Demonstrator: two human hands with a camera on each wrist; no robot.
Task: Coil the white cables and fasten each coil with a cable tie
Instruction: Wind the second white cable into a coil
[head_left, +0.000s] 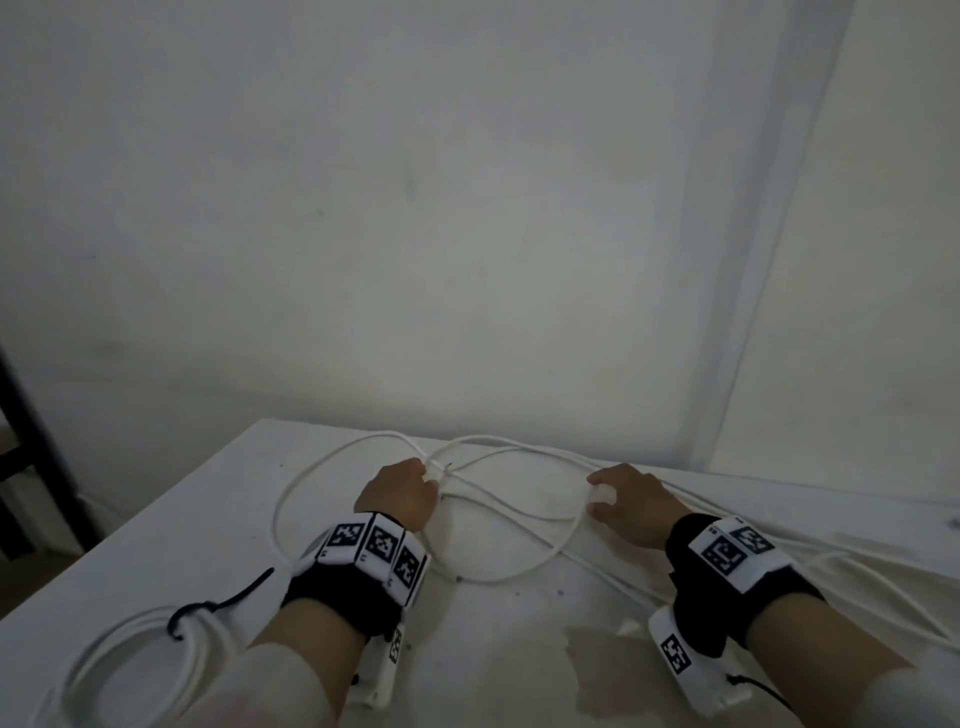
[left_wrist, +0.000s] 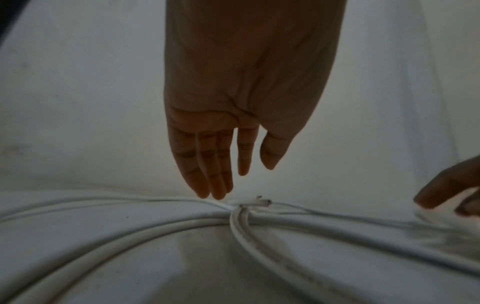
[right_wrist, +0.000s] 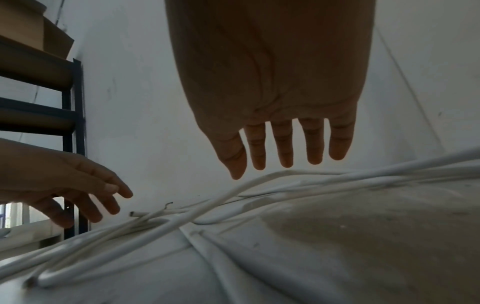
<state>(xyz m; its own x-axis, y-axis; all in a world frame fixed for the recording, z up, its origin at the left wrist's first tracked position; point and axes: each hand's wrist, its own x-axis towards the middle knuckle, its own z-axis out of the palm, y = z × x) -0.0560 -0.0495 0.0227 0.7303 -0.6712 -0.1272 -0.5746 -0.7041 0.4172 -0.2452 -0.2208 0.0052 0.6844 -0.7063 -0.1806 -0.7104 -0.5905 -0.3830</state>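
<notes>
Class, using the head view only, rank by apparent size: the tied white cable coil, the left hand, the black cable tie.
1. Tied white cable coil
2. Left hand
3. Black cable tie, thinnest; nearness inflates coil and tie.

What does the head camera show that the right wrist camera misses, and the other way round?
Only the head view shows a finished coil at the near left of the table, fastened with a black tie, and the patterned bands on both wrists. Only the right wrist view shows a dark shelf rack with a cardboard box. Both show the left hand and right hand, open, over loose white cables.
</notes>
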